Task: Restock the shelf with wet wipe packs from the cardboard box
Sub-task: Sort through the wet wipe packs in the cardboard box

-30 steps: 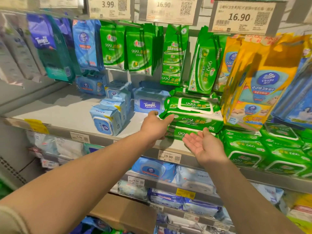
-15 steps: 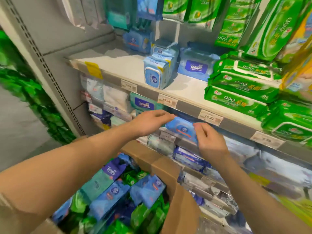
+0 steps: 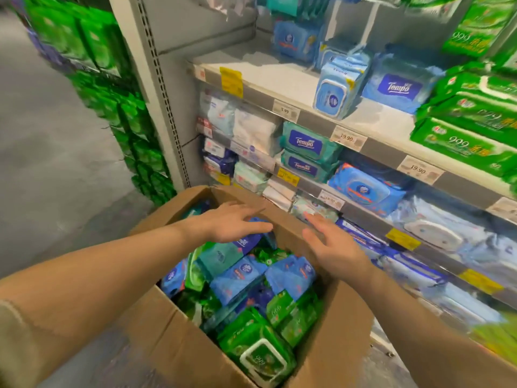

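An open cardboard box (image 3: 330, 340) stands on the floor below me, filled with several blue, teal and green wet wipe packs. My left hand (image 3: 232, 222) hovers over the far end of the box with its fingers straight, just above a dark blue pack (image 3: 247, 242). My right hand (image 3: 333, 247) is held flat over the box's right wall, palm turned left, holding nothing. A green 999 pack (image 3: 260, 351) with a white lid lies nearest me. The top shelf (image 3: 279, 77) has bare white board on its left and green 999 packs (image 3: 464, 130) stacked on its right.
Lower shelves hold teal Tempo packs (image 3: 307, 144) and blue packs (image 3: 366, 189) behind price tags. A grey upright (image 3: 156, 88) bounds the shelf on the left, with green packs (image 3: 123, 113) hanging beyond it. Grey floor (image 3: 56, 152) lies to the left.
Both hands have come down from the stacked green packs on the top shelf, past the lower shelf, to above the box. My view has dropped with them.
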